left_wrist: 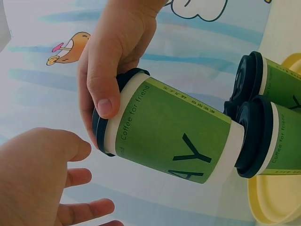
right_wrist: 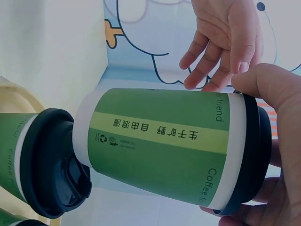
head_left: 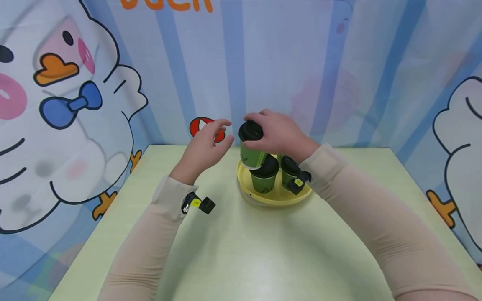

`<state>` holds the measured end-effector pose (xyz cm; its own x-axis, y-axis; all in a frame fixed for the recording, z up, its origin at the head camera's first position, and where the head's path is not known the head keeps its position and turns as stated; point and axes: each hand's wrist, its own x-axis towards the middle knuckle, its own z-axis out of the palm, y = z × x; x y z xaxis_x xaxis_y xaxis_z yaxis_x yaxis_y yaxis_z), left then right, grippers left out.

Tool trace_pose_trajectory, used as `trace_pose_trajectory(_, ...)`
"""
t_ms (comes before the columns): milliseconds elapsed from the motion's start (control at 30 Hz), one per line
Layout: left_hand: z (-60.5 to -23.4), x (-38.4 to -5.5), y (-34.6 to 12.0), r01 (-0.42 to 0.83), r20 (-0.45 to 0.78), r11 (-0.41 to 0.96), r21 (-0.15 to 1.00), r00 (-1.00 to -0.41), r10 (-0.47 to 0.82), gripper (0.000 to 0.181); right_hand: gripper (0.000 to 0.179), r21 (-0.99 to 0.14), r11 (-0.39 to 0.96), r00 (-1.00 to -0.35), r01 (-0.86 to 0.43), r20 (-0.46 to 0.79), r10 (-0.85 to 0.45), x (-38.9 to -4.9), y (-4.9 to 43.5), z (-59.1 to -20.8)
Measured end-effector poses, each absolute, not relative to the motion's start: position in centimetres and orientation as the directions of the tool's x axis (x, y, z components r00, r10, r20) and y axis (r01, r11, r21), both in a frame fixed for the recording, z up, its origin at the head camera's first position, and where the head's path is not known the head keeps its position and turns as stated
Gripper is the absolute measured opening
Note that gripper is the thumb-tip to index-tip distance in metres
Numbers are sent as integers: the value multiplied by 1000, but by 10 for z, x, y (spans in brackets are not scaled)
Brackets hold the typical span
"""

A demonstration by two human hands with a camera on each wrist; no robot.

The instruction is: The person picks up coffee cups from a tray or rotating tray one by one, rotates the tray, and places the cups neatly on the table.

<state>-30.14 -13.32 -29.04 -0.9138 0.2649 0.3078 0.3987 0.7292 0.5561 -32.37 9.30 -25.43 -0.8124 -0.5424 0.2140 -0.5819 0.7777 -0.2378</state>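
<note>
My right hand (head_left: 276, 131) grips a green paper coffee cup (head_left: 251, 154) by its black lid (right_wrist: 256, 155), thumb on one side and fingers on the other. The cup is held up, its base close over the lid of another green cup (head_left: 263, 182); whether they touch I cannot tell. To the left of the held cup is my left hand (head_left: 206, 148), fingers spread and apart from it. In the left wrist view the left hand (left_wrist: 42, 174) holds nothing, and lettering shows on the held cup (left_wrist: 178, 132).
A round yellow tray (head_left: 275, 202) stands on the pale table (head_left: 241, 251) and bears several lidded cups, one at the right (head_left: 289, 177) partly behind my right wrist. Behind the table hangs a blue striped cloth (head_left: 271, 54) with cartoon ducks.
</note>
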Motion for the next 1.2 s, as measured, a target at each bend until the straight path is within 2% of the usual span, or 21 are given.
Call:
trace_pose_trajectory(433,-302,-299,-135,400,297,709,581,-915,273,47,66,-304,717,-778,-627,280,-562,-308,101,-260)
trace_pose_trajectory(667,-309,-305,-136,393,291,713,581,-918,270,48,67,-275,692,-745,-667,277,-607,-299,103,-267)
trace_pose_trajectory(1200,-330,-324,-135,317,226,719,619,-948,223,50,67,-225,675,-711,-703,266,-651,-280,113,-300)
